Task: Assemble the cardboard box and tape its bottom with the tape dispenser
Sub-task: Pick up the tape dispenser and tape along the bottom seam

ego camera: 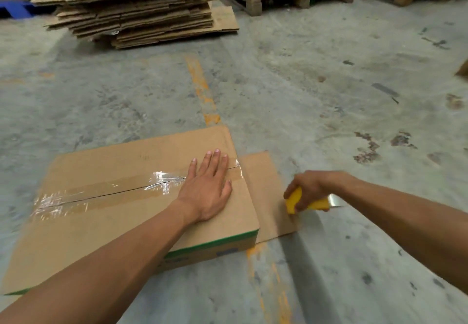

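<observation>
Clear tape spanned the box seam. The left hand pressed flat, open; the right hand gripped the yellow dispenser. Firm rubbing toward the edge would seal it best.

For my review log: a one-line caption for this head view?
Left hand presses the taped cardboard box seam; right hand holds the yellow tape dispenser.

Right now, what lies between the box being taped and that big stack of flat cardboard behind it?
In the head view, only bare concrete floor with a worn orange painted line separates the box from the stack.
</observation>
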Motion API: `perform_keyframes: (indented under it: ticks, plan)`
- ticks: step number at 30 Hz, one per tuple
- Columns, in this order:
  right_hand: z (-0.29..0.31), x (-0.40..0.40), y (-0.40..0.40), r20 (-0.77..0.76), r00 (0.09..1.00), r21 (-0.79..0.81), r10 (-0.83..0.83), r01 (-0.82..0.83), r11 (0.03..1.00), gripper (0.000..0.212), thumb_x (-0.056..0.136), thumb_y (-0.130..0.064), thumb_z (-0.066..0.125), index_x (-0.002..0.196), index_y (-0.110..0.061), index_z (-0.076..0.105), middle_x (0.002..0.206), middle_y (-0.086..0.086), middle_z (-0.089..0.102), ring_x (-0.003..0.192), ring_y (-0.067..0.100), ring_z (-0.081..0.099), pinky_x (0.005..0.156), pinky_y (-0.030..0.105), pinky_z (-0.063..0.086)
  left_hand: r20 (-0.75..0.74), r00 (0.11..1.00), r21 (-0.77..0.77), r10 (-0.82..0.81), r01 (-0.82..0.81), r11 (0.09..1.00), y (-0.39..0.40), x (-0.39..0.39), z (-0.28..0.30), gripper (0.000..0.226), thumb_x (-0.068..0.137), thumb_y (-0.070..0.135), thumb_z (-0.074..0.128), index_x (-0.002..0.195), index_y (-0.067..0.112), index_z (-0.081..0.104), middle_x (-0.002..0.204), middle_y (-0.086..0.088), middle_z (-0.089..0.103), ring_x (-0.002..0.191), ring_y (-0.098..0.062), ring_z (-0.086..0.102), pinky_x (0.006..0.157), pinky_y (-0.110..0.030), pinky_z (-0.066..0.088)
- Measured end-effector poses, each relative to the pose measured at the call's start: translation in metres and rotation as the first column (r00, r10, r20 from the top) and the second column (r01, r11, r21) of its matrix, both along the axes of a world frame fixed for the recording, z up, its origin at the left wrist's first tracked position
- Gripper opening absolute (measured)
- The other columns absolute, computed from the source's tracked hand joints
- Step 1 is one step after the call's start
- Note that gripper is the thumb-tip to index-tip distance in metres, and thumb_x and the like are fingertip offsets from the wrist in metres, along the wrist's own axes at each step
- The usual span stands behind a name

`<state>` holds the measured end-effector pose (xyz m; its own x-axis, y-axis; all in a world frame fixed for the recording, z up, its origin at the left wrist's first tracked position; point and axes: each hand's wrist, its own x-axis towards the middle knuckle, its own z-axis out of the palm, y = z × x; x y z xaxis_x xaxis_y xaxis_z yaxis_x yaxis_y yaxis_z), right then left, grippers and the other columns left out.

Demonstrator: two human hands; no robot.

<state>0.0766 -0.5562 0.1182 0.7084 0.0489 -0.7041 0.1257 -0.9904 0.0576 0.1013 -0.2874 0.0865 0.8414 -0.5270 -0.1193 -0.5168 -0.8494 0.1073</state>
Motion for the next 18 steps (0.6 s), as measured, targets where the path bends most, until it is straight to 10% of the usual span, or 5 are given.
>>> perform_keyframes:
  ticks: [9,13,18]
  plan:
    - [0.037,-0.005,-0.031,0.118,0.904,0.397,-0.411,0.336,0.854,0.051,0.081,-0.04,0.076,0.13,-0.038,0.06,0.107,0.0,0.054,0.06,0.018,0.063,0.042,0.021,0.051,0.203,0.866,0.138,-0.458,0.437,0.889,-0.019,0.034,0.017,0.044,0.096,0.039,0.025,0.114,0.023,0.061,0.127,0.005,0.064,0.142,-0.025,0.034,0.114,-0.047,0.024]
    - [0.052,0.002,-0.019,0.174,0.862,0.484,-0.476,0.346,0.804,0.056,0.08,-0.042,0.077,0.133,-0.037,0.06,0.123,0.0,0.057,0.099,0.02,0.059,0.083,0.029,0.049,0.21,0.813,0.197,-0.543,0.509,0.838,-0.031,0.046,0.016,0.047,0.095,0.041,0.02,0.084,0.022,0.061,0.095,0.004,0.067,0.114,-0.021,0.053,0.104,-0.043,0.031]
    - [0.075,0.012,-0.002,0.097,0.782,0.696,-0.616,0.389,0.603,0.052,0.081,-0.035,0.078,0.13,-0.03,0.064,0.119,-0.003,0.06,0.103,0.014,0.056,0.083,0.023,0.042,0.118,0.84,0.223,-0.529,0.497,0.839,-0.037,0.044,0.018,0.05,0.097,0.041,0.019,0.097,0.024,0.065,0.109,0.005,0.067,0.13,-0.02,0.045,0.112,-0.049,0.018]
